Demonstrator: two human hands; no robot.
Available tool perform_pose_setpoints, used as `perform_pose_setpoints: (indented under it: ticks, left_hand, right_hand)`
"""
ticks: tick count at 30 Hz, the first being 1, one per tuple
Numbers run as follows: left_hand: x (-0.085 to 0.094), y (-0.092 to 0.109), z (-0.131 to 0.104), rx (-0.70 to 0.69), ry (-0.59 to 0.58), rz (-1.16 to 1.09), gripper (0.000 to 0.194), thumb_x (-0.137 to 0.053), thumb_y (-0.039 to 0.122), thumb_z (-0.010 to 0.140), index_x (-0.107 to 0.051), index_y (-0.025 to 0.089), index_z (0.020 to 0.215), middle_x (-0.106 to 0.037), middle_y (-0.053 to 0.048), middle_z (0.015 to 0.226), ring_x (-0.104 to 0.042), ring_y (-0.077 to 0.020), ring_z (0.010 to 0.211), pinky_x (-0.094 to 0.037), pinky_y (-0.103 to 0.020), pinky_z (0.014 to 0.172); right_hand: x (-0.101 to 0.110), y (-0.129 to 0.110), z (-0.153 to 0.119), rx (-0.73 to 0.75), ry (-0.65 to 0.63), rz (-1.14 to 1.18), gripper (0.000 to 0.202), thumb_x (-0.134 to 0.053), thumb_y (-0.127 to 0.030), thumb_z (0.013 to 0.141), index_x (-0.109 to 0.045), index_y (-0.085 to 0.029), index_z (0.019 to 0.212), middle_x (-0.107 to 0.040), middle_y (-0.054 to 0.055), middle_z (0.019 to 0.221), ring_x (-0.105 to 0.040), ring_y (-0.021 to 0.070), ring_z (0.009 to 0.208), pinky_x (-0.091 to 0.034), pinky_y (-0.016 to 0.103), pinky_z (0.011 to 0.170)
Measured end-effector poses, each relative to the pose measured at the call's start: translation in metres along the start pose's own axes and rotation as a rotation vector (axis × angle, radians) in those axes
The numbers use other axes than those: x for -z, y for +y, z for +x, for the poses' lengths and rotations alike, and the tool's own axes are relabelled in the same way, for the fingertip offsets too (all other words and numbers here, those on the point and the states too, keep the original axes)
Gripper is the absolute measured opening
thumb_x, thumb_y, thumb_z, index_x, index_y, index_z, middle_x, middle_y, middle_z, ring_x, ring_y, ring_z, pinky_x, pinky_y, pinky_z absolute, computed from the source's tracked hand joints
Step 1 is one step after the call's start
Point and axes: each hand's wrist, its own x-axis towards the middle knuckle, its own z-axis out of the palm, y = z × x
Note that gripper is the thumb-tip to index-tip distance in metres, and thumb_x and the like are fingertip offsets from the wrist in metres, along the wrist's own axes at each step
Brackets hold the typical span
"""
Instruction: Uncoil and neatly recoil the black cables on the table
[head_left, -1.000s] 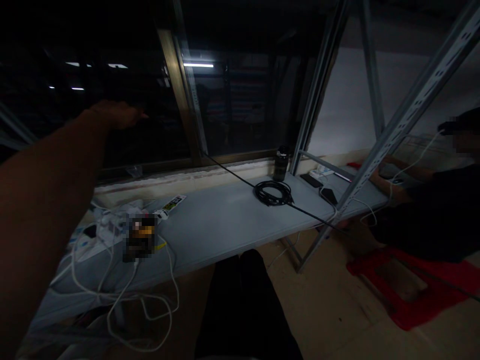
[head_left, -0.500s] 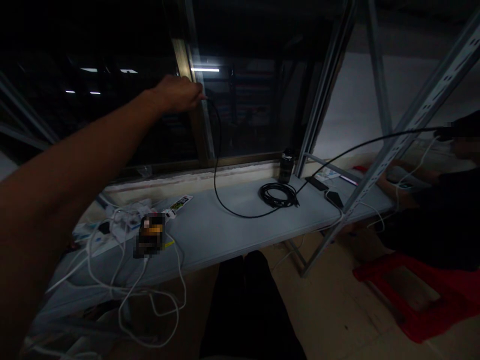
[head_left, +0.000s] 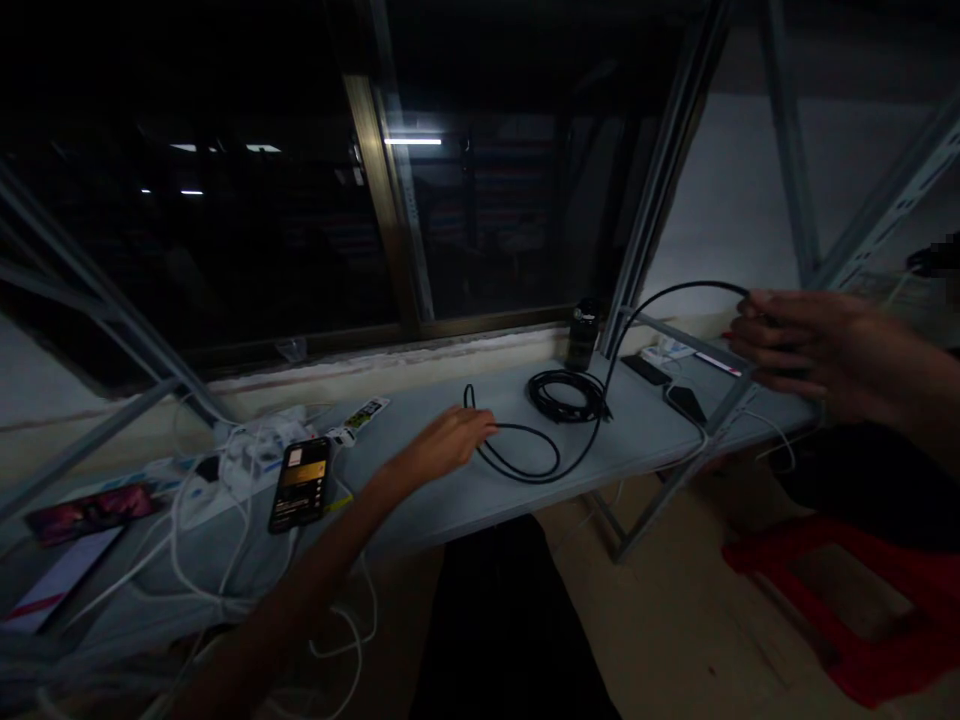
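A thin black cable (head_left: 537, 481) runs between my two hands, looping just above the grey table (head_left: 435, 510). My left hand (head_left: 457, 440) is low over the table's middle, fingers closed on the cable near its looped end. Raised at the right, my right hand (head_left: 787, 340) pinches the same cable, which arches up to its fingers. A coiled bundle of black cable (head_left: 564, 396) lies on the table between the hands, and the held cable passes across its right side. Behind the coil stands a dark bottle (head_left: 583, 335).
Phones (head_left: 300, 484) and tangled white cables (head_left: 177, 520) lie at the left. Farther right are a dark flat device (head_left: 685, 403), a metal frame post (head_left: 667, 490) and a red stool (head_left: 847, 640). A person in dark clothes sits at the right edge.
My left hand has come down from in front of the window to the table, with the cable. My right hand has come into view at the right, holding the cable.
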Motion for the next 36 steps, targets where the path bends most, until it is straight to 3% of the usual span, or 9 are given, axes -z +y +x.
perform_pose_setpoints:
  ticks: [2,5,14,19,22,25,28,31,36]
  left_hand:
    - [-0.036,0.002,-0.027,0.024,-0.02,-0.052,0.04,-0.037,0.038,0.126,-0.064,0.019,0.105,-0.071,-0.007,0.099,-0.069,-0.021,0.091,-0.053,-0.034,0.091]
    - [-0.053,0.001,-0.048,0.052,0.008,-0.041,0.039,-0.036,0.039,0.126,-0.061,0.019,0.104,-0.069,-0.007,0.098,-0.067,-0.0213,0.089,-0.053,-0.035,0.088]
    - [-0.016,-0.014,-0.088,-0.064,-0.011,0.065,0.02,-0.05,0.019,0.121,-0.07,0.018,0.126,-0.072,-0.011,0.126,-0.067,-0.0238,0.117,-0.059,-0.039,0.104]
    - [0.009,-0.034,-0.101,0.085,0.094,0.243,0.03,-0.056,0.014,0.114,-0.081,0.025,0.128,-0.061,-0.014,0.15,-0.06,-0.0305,0.133,-0.059,-0.045,0.108]
    - [0.018,-0.063,-0.098,0.232,0.087,0.208,0.035,-0.055,0.014,0.112,-0.085,0.027,0.125,-0.064,-0.012,0.139,-0.068,-0.0237,0.113,-0.061,-0.038,0.101]
    - [0.011,-0.094,-0.086,0.393,0.123,0.016,0.033,-0.056,0.019,0.108,-0.088,0.024,0.116,-0.072,-0.01,0.125,-0.073,-0.0213,0.103,-0.062,-0.035,0.101]
    - [-0.01,-0.117,-0.066,0.573,0.204,-0.446,0.023,-0.074,0.033,0.097,-0.088,0.02,0.11,-0.081,-0.012,0.116,-0.077,-0.0272,0.108,-0.063,-0.038,0.105]
    - [-0.036,-0.134,-0.044,0.73,0.251,-0.879,0.043,-0.088,0.047,0.082,-0.086,0.016,0.111,-0.083,-0.015,0.118,-0.079,-0.033,0.112,-0.064,-0.041,0.105]
    - [-0.062,-0.155,-0.021,0.81,0.313,-1.027,0.057,-0.074,0.068,0.091,-0.077,0.013,0.105,-0.082,-0.019,0.115,-0.08,-0.0334,0.114,-0.064,-0.047,0.11]
  right_hand:
    - [-0.009,0.008,-0.001,-0.128,-0.064,0.118,0.047,-0.079,-0.055,0.099,-0.049,-0.024,0.079,-0.031,-0.002,0.075,-0.03,0.0115,0.052,-0.026,0.027,0.042]
    - [-0.012,0.017,-0.001,-0.164,-0.085,0.157,0.051,-0.086,-0.059,0.095,-0.053,-0.024,0.08,-0.031,-0.001,0.076,-0.031,0.0117,0.054,-0.026,0.026,0.043]
    - [-0.01,0.026,0.002,-0.152,-0.087,0.104,0.061,-0.097,-0.072,0.085,-0.06,-0.024,0.079,-0.035,-0.002,0.073,-0.035,0.0114,0.054,-0.025,0.025,0.042]
    - [-0.022,0.025,0.002,-0.112,-0.181,0.086,0.06,-0.095,-0.074,0.087,-0.063,-0.024,0.08,-0.041,0.0,0.073,-0.038,0.0112,0.053,-0.033,0.025,0.042]
    - [-0.035,0.018,-0.002,-0.08,-0.233,0.071,0.058,-0.092,-0.074,0.092,-0.064,-0.024,0.081,-0.04,0.0,0.07,-0.037,0.0112,0.053,-0.032,0.023,0.041]
    - [-0.049,0.009,-0.008,-0.044,-0.298,0.075,0.058,-0.091,-0.075,0.092,-0.066,-0.024,0.083,-0.038,-0.001,0.068,-0.034,0.01,0.051,-0.029,0.021,0.04]
    - [-0.061,0.0,-0.012,-0.03,-0.337,0.088,0.059,-0.09,-0.075,0.093,-0.064,-0.023,0.084,-0.039,-0.002,0.067,-0.035,0.0096,0.051,-0.03,0.019,0.039]
    - [-0.071,-0.004,-0.015,-0.025,-0.366,0.119,0.058,-0.088,-0.073,0.096,-0.062,-0.023,0.085,-0.039,-0.003,0.067,-0.034,0.0093,0.051,-0.032,0.018,0.039]
    - [-0.081,-0.007,-0.022,-0.036,-0.393,0.161,0.056,-0.085,-0.069,0.101,-0.059,-0.022,0.086,-0.038,-0.004,0.068,-0.033,0.0089,0.051,-0.034,0.018,0.039]
